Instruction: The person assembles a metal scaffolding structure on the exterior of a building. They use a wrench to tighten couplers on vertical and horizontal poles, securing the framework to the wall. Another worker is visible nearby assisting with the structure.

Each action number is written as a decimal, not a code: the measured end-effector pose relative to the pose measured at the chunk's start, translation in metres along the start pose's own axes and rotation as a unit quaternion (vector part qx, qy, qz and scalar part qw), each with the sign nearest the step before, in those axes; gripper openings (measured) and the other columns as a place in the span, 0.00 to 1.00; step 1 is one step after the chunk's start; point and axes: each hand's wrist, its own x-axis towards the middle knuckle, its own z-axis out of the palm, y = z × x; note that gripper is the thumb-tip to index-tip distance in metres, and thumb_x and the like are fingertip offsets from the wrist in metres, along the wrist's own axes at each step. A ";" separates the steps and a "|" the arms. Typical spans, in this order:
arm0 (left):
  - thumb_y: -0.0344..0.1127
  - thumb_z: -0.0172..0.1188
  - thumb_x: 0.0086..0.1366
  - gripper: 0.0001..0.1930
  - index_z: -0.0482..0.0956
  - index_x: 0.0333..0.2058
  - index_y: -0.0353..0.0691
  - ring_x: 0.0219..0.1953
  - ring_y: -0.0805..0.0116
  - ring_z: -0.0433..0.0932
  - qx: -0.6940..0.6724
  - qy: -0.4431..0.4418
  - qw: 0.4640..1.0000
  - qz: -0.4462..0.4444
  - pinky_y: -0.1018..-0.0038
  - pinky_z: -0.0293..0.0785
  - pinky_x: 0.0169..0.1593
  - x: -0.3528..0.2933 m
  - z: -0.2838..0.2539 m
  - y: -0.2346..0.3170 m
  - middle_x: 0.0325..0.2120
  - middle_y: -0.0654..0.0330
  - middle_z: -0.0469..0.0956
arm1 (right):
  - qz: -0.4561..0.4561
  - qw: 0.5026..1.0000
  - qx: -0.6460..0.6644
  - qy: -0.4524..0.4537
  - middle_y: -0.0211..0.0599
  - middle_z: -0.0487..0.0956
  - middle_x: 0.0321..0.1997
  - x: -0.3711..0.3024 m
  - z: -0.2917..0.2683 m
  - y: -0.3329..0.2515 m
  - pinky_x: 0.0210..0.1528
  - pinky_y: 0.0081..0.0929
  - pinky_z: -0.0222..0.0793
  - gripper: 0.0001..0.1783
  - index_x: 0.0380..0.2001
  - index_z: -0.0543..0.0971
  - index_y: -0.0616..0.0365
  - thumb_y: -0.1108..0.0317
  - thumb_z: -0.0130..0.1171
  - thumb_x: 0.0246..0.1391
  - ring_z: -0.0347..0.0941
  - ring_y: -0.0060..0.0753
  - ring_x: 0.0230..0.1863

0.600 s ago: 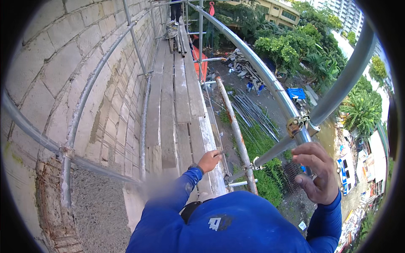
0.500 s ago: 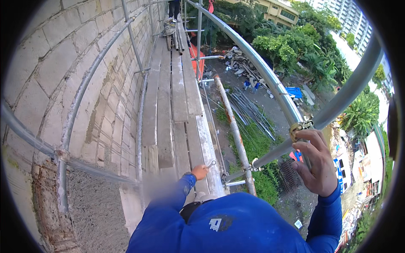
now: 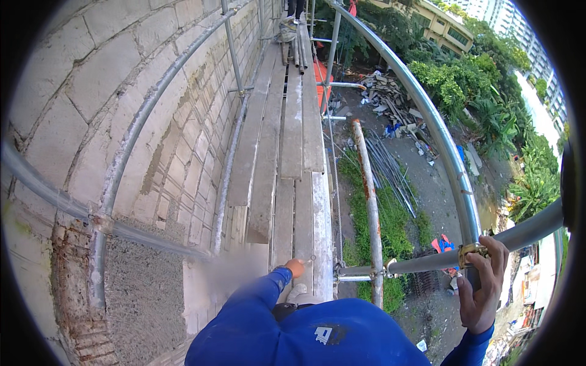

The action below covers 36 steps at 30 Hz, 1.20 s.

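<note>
My left hand (image 3: 296,267) is closed low in front of me, over the planks. A wrench (image 3: 312,259) pokes out of it, its ring end faint against the pale boards. At the right, my right hand (image 3: 484,287) has its fingers curled over a brass-coloured scaffold clamp (image 3: 472,252), with the thumb lower down. This clamp sits where the long shiny guard rail (image 3: 441,131) meets a thicker grey pipe (image 3: 528,233). Both arms are in blue sleeves.
Grey planks (image 3: 265,165) form the walkway beside a block wall (image 3: 104,91). Loose pipes (image 3: 298,53) lie further along it, near a person's legs (image 3: 296,9). A rusty upright (image 3: 368,201) stands at the open edge; far below are steel bars (image 3: 390,165) and grass.
The view has swung left, so the walkway sits further right. My right hand appears lower and stays at the clamp. My left hand keeps the wrench near the planks.
</note>
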 end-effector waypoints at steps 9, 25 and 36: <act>0.39 0.59 0.63 0.13 0.87 0.36 0.36 0.42 0.43 0.85 -0.015 0.039 0.992 0.121 0.50 0.79 0.49 0.032 -0.032 0.112 0.37 0.40 0.85 | -0.002 0.997 0.058 -0.057 0.48 0.71 0.66 0.000 -0.016 -0.009 0.65 0.47 0.75 0.16 0.50 0.83 0.61 0.62 0.61 0.66 0.67 0.52 0.68; 0.35 0.60 0.58 0.12 0.89 0.32 0.35 0.38 0.48 0.87 0.066 -0.035 0.994 0.079 0.55 0.81 0.43 0.008 -0.003 0.099 0.32 0.44 0.86 | -0.091 0.995 0.006 -0.047 0.48 0.81 0.55 0.006 -0.010 -0.012 0.67 0.53 0.62 0.18 0.46 0.85 0.61 0.56 0.61 0.66 0.70 0.53 0.62; 0.36 0.58 0.62 0.11 0.89 0.37 0.42 0.43 0.52 0.85 0.063 -0.041 0.989 0.125 0.57 0.79 0.48 0.020 0.043 0.080 0.35 0.50 0.86 | -0.100 0.994 -0.017 -0.044 0.43 0.82 0.54 0.014 -0.006 -0.015 0.66 0.55 0.61 0.24 0.48 0.84 0.57 0.48 0.55 0.69 0.72 0.52 0.60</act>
